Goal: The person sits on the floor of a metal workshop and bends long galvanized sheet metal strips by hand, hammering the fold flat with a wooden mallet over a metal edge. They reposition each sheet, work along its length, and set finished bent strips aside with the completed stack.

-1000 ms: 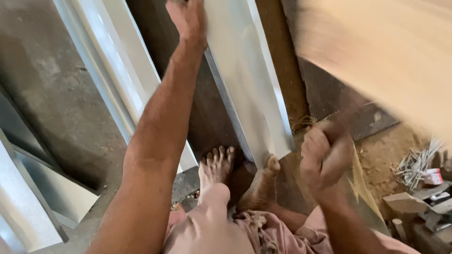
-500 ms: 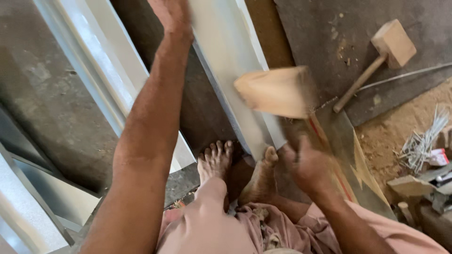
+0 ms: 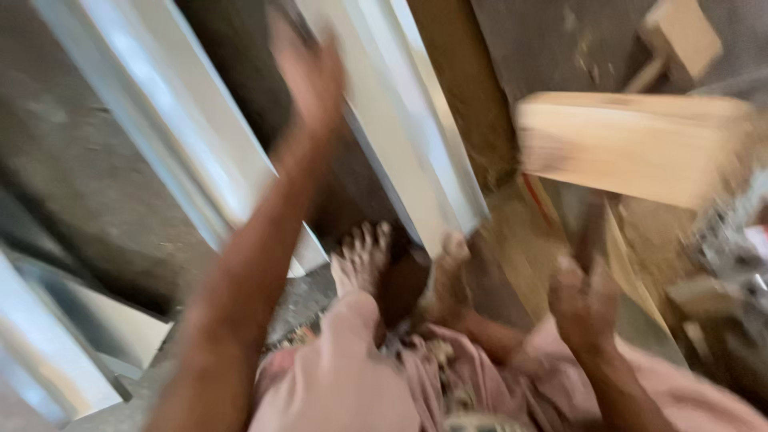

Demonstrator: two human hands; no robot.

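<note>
Grey concrete floor (image 3: pixel 88 184) carries long pale folded sheet-metal channels (image 3: pixel 400 120), lying side by side and running away from the person's bare feet (image 3: pixel 364 256). Left hand (image 3: pixel 312 72), blurred, reaches far along the nearer channel with fingers spread, its grip holding nothing. Right hand (image 3: pixel 584 304) has its grip clenched around the dark handle of a large pale wooden mallet (image 3: pixel 632 148), whose head hangs above the channel's near end. A second wooden mallet (image 3: pixel 672 36) lies beyond.

Metal sheets (image 3: pixel 400 120) — dark open gap (image 3: pixel 240 72) between
</note>
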